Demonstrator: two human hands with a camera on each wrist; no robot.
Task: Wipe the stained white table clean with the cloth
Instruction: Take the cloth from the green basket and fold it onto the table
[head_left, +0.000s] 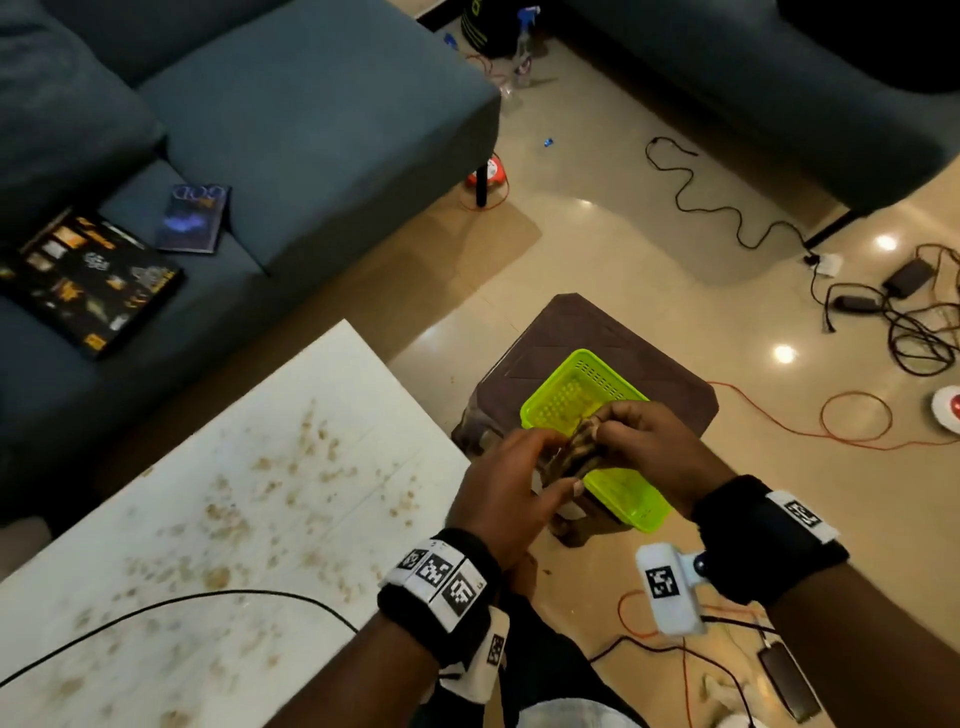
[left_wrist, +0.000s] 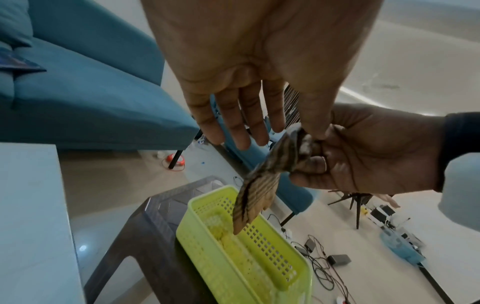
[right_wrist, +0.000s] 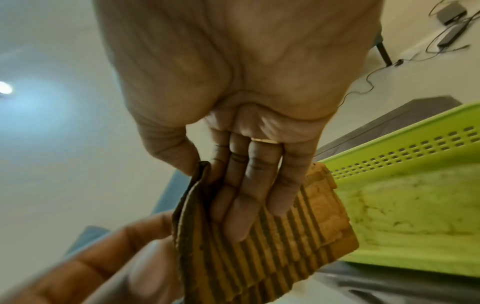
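The white table (head_left: 332, 364) at lower left is strewn with brown crumbs and stains. To its right, both hands hover over a green basket (head_left: 574, 384). My right hand (head_left: 644, 441) pinches a folded brown-and-tan striped cloth (head_left: 576, 452) between thumb and fingers. In the right wrist view its fingers (right_wrist: 244, 205) lie along the cloth (right_wrist: 272, 263). The cloth (left_wrist: 255, 197) hangs down toward the basket (left_wrist: 249, 259). My left hand (head_left: 524, 483) keeps its fingers (left_wrist: 233, 127) straight, while its thumb touches the cloth's top edge beside the right hand (left_wrist: 363, 152).
The basket sits on a brown plastic stool (head_left: 597, 332) beside the table's right edge. A black cable (head_left: 208, 597) crosses the near part of the table. A blue sofa (head_left: 311, 130) with books stands behind. Cables and chargers (head_left: 909, 322) litter the floor at right.
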